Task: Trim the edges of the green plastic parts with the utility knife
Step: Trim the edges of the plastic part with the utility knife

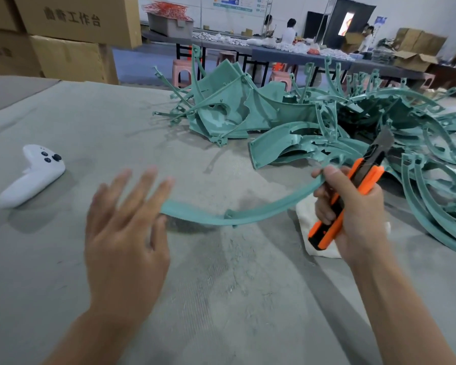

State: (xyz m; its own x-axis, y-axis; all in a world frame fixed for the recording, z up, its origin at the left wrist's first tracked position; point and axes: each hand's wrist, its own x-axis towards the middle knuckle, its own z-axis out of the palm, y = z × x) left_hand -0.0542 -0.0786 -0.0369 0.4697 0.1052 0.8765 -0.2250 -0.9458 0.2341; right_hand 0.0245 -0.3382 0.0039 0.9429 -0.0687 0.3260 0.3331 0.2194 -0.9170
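Currently, one curved green plastic strip [248, 214] arcs across the middle of the grey table [63, 114], just clear of the surface. Its 3 o'clock end is pinched by the right hand [358, 214]. That same hand is curled round the orange utility knife [370, 169], whose bare blade points up toward 1 o'clock. The left hand [127, 233] is flat, fingers spread, holding nothing, at the strip's 9 o'clock end; motion blur hides whether it touches.

The risk lies in one hand managing both blade and part. If the springy strip slips or whips, the knife could jerk toward the open left fingers. An unsteadied strip could also let the cut wander and gouge the edge.

At 1 to 3 o'clock sits the tangled pile of green parts [248, 111], easily snagged. A white cloth [304, 210] lies under the right hand, and a white controller [34, 175] rests at 9 o'clock.
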